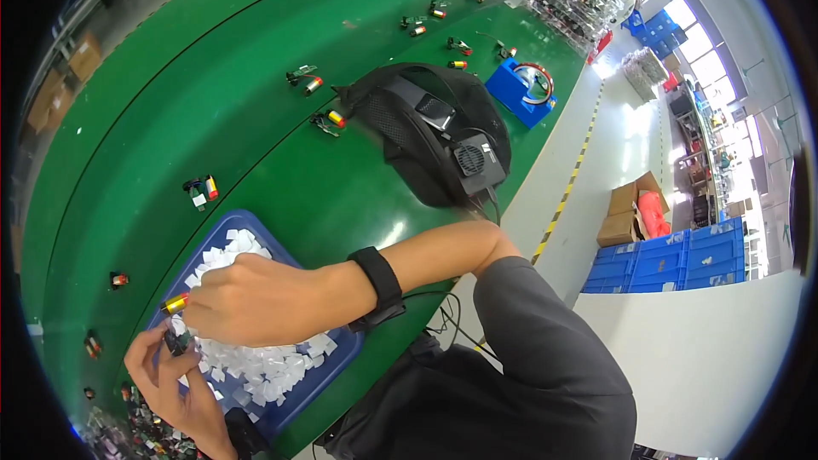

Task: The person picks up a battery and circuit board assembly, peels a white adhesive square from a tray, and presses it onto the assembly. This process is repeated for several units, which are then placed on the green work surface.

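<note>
My left hand (175, 388) pinches a small dark circuit board (177, 341) over the near-left side of a blue tray (339, 366). A yellow cylinder (175, 303), perhaps a small battery, sits right by the board and the fingers of my right hand (256, 302). That hand is closed above the tray, its knuckles up; its fingertips are hidden, so whatever they grip cannot be made out. Many small white square pieces (264, 370) fill the tray in a loose heap. Both wrists wear black straps.
Small wired assemblies with red-and-yellow cylinders (210, 188) are spread along the green table (332, 183). More lie piled at the lower left. A black backpack (426, 132) and a blue tape dispenser (520, 94) stand beyond my right arm. Blue crates (665, 260) stand at the right.
</note>
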Tool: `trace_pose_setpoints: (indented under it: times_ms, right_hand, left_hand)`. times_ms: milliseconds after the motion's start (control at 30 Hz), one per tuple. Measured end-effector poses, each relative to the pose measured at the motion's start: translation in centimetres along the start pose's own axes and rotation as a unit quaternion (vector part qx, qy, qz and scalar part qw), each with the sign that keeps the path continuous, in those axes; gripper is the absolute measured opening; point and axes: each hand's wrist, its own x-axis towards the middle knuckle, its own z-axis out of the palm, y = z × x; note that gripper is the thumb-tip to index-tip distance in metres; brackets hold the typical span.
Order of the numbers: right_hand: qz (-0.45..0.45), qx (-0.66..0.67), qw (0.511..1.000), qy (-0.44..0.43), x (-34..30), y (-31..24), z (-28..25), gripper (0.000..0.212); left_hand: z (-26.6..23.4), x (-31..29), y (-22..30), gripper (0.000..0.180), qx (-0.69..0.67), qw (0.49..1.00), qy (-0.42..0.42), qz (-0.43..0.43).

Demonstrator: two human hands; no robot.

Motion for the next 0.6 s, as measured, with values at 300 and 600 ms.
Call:
trace_pose_setpoints:
  times_ms: [300,600]
  right_hand:
    - [-0.137,-0.011,0.988,0.065,0.0,-2.3,-0.5,0.015]
    - [-0.155,0.016,0.986,0.049,-0.4,-1.6,-1.1,0.016]
  left_hand:
    - [-2.8,-2.0,2.4,0.012,-0.257,0.947,0.021,-0.190]
    - [-2.9,-1.5,-0.8,0.014,-0.387,0.842,-0.168,-0.335]
